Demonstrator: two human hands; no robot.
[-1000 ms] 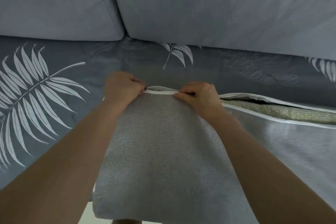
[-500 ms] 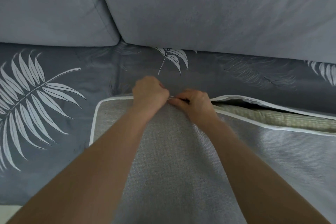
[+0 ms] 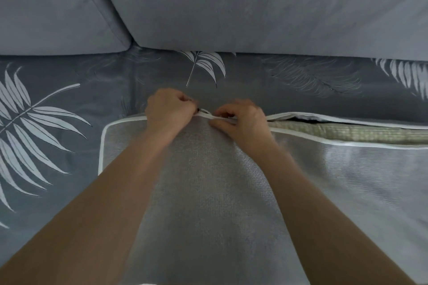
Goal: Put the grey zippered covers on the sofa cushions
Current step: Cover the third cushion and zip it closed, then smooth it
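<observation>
A grey cover (image 3: pixel 208 183) with white piping lies flat in front of me, over a seat cushion. Its far edge is the zipper side. Right of my hands that edge gapes open, and the greenish woven cushion (image 3: pixel 342 133) shows inside the gap. My left hand (image 3: pixel 170 111) is curled into a fist on the far edge and pinches something small there, which looks like the zipper pull. My right hand (image 3: pixel 240 120) pinches the white-edged seam just right of it. The two hands are a few centimetres apart.
The cushion lies on a dark grey sofa seat (image 3: pixel 69 122) printed with white leaves. Two plain grey back cushions, the left back cushion (image 3: pixel 53 7) and the right back cushion (image 3: pixel 254 2), stand right behind the work area. The seat spreads out to the left.
My left hand has slid right along the far edge toward my right hand. The cover's left corner, with its piping, now shows behind it. The view has drifted slightly.
</observation>
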